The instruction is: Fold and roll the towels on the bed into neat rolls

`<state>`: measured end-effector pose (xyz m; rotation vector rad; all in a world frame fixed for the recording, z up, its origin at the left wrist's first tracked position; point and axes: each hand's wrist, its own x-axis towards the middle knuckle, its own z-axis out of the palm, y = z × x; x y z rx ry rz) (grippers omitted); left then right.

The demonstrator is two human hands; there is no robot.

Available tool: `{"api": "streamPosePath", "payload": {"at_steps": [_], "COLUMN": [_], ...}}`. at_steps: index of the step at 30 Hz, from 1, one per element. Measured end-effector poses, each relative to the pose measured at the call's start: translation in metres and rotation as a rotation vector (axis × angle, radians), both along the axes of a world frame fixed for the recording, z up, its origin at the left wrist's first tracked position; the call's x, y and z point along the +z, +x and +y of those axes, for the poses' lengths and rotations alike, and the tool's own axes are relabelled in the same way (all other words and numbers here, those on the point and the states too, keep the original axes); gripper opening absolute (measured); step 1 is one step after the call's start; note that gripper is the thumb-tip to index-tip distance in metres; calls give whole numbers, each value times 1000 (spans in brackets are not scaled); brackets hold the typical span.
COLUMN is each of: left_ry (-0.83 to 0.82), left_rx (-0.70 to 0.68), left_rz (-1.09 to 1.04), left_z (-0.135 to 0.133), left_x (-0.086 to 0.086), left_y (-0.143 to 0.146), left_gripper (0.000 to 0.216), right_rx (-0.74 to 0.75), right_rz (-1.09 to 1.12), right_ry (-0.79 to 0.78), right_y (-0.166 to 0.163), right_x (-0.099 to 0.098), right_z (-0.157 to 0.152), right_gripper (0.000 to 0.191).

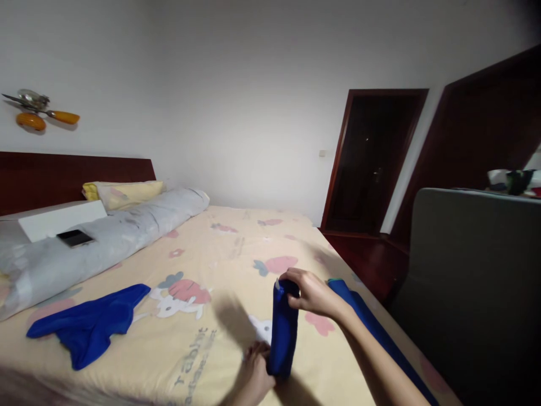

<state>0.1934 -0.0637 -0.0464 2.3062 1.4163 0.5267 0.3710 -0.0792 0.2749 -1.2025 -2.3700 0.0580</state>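
Observation:
A narrow folded blue garment [284, 332] stands upright over the bed, a small white tag showing at its top. My right hand [310, 293] pinches its upper end between thumb and fingers. At the lower end, my left hand [256, 372] has its curled fingers against the left edge, seemingly gripping it; the hand is slightly blurred. Another blue garment [95, 321] lies crumpled on the left of the bed. Beyond my right forearm, a long piece of blue fabric [363, 316] lies along the bed's right side, partly hidden by the arm.
The bed [236, 254] has a cream sheet with rabbit and carrot prints. Toward the headboard [76, 175] lie a rolled grey quilt [139, 225], a white box [63, 220], a phone [76, 238] and a pillow [131, 194]. A dark panel [473, 282] stands at the right.

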Motion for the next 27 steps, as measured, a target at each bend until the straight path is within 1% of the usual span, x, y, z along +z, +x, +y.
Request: {"api": "streamPosePath", "payload": {"at_steps": [1,3,6,8,10,12,13,14,15,16,17,19,22,23,24,25,26,27], "left_ry": [-1,-9,-6,-14,-22,-22,-22,-22,-21,-19,-15,-6,5,7,7,7,5,3], "left_rx": [9,16,11,8,-9,-30,-35,-38,-36,-34,-32,-28,-24,-24,-24,-24,-25,-24], "left_rz": [24,20,-57,-104,-136,-159,-170,-180,-189,-196,-200,-205,-207,-205,-202,-196,-189,-181], "left_z": [-3,-6,-10,-13,-15,-17,-17,-18,-18,-19,-19,-20,-22,-22,-23,-23,-23,-23], "left_x": [1,9,24,32,36,38,39,40,40,41,42,43,44,44,45,45,46,46], "left_y": [-1,-3,-5,-6,-6,-7,-8,-8,-9,-9,-9,-9,-9,-9,-9,-9,-9,-9], "left_gripper": [44,48,52,52,49,41,38,35,32,30,29,28,28,28,27,27,28,28], "right_rx": [-15,-54,-137,-225,-315,-373,-386,-394,-400,-410,-419,-444,-512,-531,-550,-579,-606,-637], "right_rz": [2,16,23,-1,-42,-85,-102,-117,-130,-141,-149,-168,-182,-178,-166,-153,-137,-118], "right_ry": [-15,-17,51,132,248,391,457,511,548,564,562,511,426,397,368,346,317,277], "right_y": [5,17,44,65,86,106,116,126,136,146,155,172,189,192,193,194,194,193], "right_x": [-1,5,31,48,59,58,51,40,25,3,-23,-88,-198,-230,-256,-275,-287,-291], "right_z": [2,10,24,34,41,43,42,39,35,28,20,-1,-40,-53,-63,-72,-78,-81], "right_gripper": [36,36,35,33,32,32,32,31,31,30,30,28,26,28,29,30,32,33]}}
